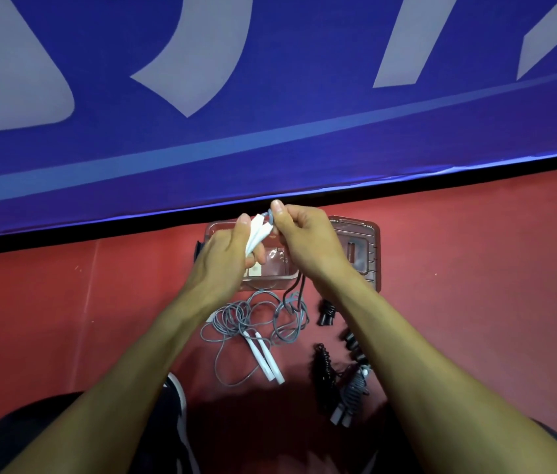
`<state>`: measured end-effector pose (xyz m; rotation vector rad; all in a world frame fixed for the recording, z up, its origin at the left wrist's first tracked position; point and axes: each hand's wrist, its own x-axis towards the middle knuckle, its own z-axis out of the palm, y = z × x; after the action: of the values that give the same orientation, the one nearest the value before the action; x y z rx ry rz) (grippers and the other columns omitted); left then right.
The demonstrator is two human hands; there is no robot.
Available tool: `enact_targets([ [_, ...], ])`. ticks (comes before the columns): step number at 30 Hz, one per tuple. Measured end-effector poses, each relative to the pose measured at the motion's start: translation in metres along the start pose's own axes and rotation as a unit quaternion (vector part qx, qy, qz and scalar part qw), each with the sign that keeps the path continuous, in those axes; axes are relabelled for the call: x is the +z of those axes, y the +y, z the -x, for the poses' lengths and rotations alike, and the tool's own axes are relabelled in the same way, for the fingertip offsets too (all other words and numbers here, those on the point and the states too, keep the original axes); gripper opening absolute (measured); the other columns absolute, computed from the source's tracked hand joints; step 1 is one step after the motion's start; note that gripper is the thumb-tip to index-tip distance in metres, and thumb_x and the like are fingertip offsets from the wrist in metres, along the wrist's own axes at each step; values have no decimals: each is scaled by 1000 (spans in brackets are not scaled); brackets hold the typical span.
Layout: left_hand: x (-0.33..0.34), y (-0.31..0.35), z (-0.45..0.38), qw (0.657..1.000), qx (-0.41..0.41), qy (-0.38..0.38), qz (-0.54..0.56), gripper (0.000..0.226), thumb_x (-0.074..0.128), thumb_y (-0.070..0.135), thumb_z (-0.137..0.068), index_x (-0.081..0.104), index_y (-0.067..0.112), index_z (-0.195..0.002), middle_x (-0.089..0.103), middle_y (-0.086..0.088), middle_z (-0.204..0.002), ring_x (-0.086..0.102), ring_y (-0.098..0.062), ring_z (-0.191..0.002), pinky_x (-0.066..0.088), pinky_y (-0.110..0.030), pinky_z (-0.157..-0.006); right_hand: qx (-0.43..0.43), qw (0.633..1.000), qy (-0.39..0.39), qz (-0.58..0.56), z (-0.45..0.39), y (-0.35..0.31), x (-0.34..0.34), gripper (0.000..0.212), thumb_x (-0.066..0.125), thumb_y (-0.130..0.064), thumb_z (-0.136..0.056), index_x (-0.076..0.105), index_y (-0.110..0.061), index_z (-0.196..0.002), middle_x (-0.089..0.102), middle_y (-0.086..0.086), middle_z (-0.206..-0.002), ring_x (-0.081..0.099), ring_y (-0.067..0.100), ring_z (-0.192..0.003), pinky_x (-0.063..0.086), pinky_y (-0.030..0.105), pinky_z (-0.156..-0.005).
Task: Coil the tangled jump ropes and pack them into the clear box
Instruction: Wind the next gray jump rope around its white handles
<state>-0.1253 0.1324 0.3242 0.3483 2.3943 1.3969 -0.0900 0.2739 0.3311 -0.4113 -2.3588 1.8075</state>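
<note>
My left hand (225, 254) grips a pair of white rope handles (257, 234) above the clear box (270, 280). Just to their right, my right hand (304, 241) pinches the grey cord (269, 215) at the handles' top between thumb and forefinger. Grey and dark cords hang from under that hand down to the floor. A tangle of grey rope (246, 319) lies on the red floor below the box, with a second pair of white handles (267, 359) in it. Black ropes (325, 367) and a coiled grey-and-black rope (354, 390) lie to the right.
The box's clear lid (367, 248) lies flat right of the box. A blue banner wall (270, 131) stands right behind the box. Black handles (325, 313) lie near my right forearm. My knees and a shoe (174, 395) fill the bottom of the view.
</note>
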Motion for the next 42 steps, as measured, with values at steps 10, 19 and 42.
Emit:
enact_targets([
  [10, -3, 8, 2, 984, 33, -129, 118, 45, 58, 42, -98, 61, -4, -96, 75, -12, -81, 73, -24, -75, 58, -36, -70, 14, 998, -9, -64, 0, -1, 0, 59, 45, -39, -107, 54, 11, -77, 41, -2, -55, 34, 8, -50, 28, 27, -51],
  [19, -5, 12, 8, 988, 87, -120, 43, 20, 56, 27, -102, 48, 10, -99, 66, -16, -71, 67, -31, -55, 56, -47, -60, 1, 999, -13, 39, 3, -5, -4, 57, 40, -36, -109, 53, -2, -64, 40, -10, -46, 34, 4, -43, 28, 24, -51],
  [42, -1, 6, 11, 957, 194, -34, -212, 18, 18, 42, -92, 33, 49, -85, 47, -6, -90, 52, -34, -79, 44, -45, -68, -23, 984, -37, 171, 20, -11, 8, 50, 49, -64, -94, 45, -14, -87, 60, 0, -72, 57, 26, -72, 44, 39, -62],
])
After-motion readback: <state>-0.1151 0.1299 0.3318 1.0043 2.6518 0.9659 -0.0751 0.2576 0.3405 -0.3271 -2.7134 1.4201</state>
